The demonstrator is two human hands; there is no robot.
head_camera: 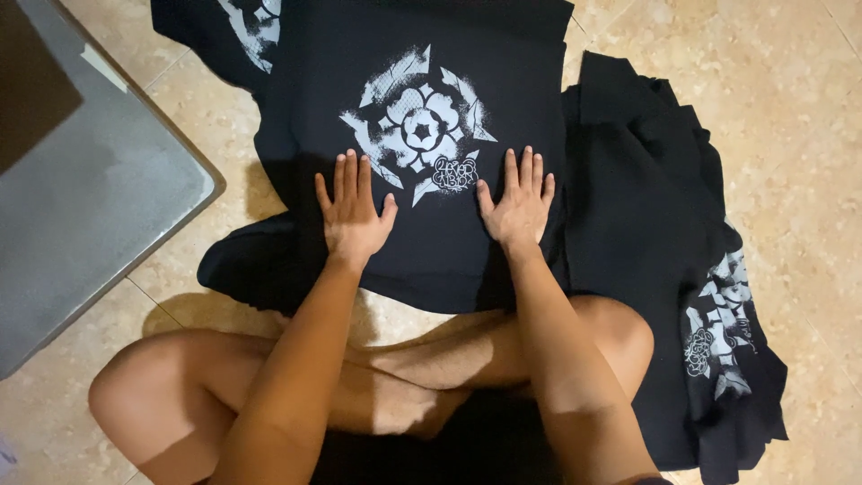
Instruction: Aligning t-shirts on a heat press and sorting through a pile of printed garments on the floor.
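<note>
A folded black t-shirt [431,54] with a white flower-like print lies on the tiled floor in front of my crossed legs. My left hand [352,208] rests flat on its lower left part, fingers spread and pointing away from me. Flat on the lower right part lies my right hand [518,199], also with fingers apart. Neither hand holds anything. The print sits between and just beyond the two hands.
A heap of more black shirts [664,224] with white prints lies to the right of the folded one. Another black shirt [235,22] peeks out at the top left. A grey glass-topped table [99,189] stands at the left. Beige floor tiles [790,108] surround everything.
</note>
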